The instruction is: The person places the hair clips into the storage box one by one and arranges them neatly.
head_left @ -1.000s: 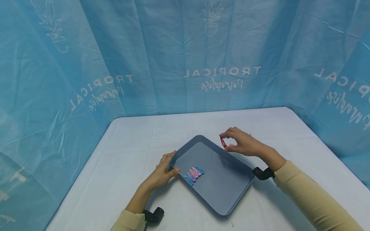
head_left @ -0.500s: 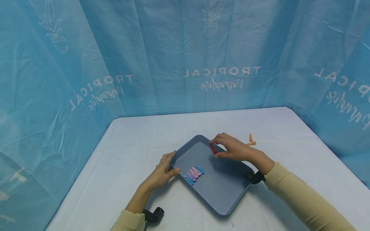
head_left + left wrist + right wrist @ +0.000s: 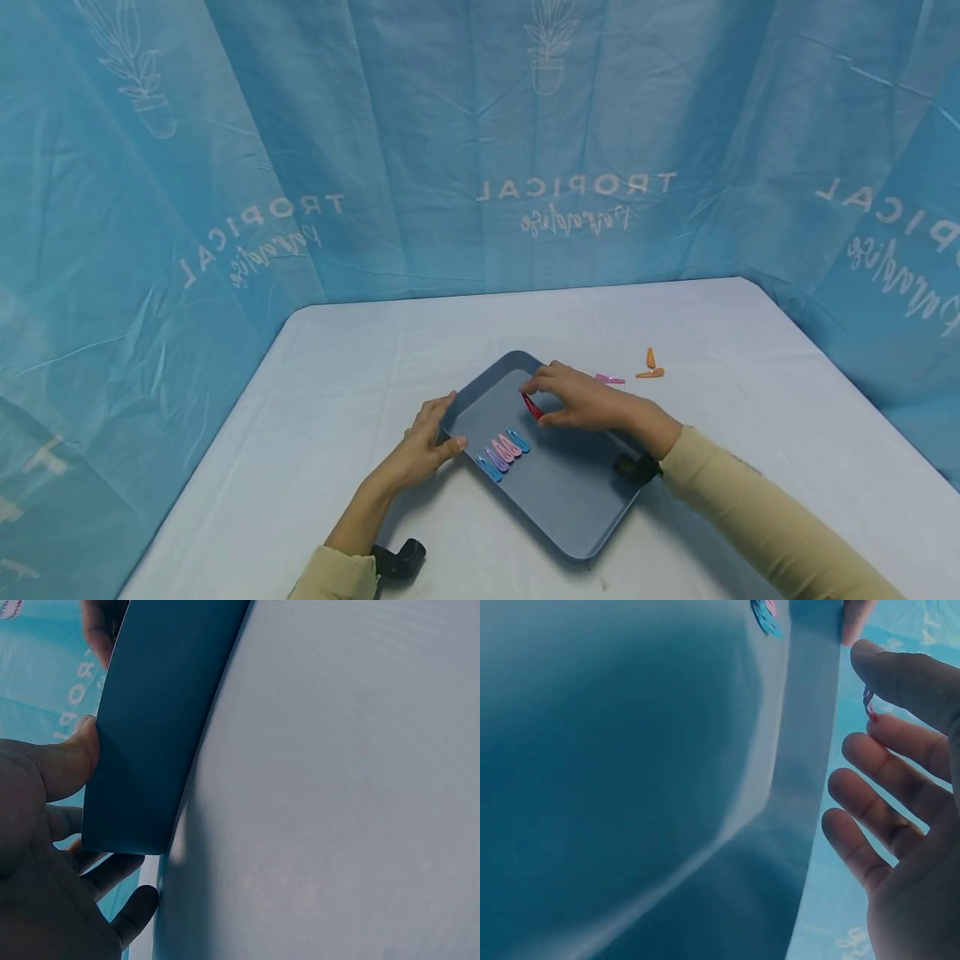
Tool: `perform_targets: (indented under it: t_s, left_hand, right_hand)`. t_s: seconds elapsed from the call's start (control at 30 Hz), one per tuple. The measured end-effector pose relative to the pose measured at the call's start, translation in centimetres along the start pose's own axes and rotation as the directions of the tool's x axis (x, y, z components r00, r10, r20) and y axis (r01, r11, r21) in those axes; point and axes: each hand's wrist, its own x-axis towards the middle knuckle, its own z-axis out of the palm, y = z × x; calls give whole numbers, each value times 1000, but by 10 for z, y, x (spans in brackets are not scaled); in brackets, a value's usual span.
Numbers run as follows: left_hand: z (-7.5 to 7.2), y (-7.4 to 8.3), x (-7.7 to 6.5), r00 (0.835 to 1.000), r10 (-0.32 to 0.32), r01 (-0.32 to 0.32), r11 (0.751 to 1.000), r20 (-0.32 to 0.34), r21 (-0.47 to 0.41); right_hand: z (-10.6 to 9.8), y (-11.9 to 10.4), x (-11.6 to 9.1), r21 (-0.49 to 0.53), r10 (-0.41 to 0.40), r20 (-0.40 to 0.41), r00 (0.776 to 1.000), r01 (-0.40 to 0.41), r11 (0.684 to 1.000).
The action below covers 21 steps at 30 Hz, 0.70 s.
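1. Two hands work near the middle of the frame; the right hand [image 3: 577,400] pinches a red clip [image 3: 532,407] between thumb and index finger.
2. At the left corner of a grey tray [image 3: 555,504], the left hand [image 3: 422,454] rests with fingers extended, thumb at the rim.
3. From the row of five clips, the red clip lies just to the upper right, over the tray, its long axis sloping upper left to lower right, roughly parallel to theirs.
4. That row climbs rightward: lower blue clip [image 3: 489,468], purple clip [image 3: 496,459], two pink clips [image 3: 502,451], upper blue clip [image 3: 518,440]. The right hand is nearer its upper-right end.
5. Right of centre, a loose pink clip [image 3: 611,380] and two orange clips [image 3: 649,373] lie on the white counter [image 3: 352,367].
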Motion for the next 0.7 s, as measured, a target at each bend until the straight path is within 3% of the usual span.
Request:
perform_targets:
  t_s: [0.7]
  left_hand:
    - [1, -2, 0, 1000, -6, 6, 1000, -1, -3]
  right_hand:
    - [23, -1, 10, -62, -12, 101, 995, 18, 998]
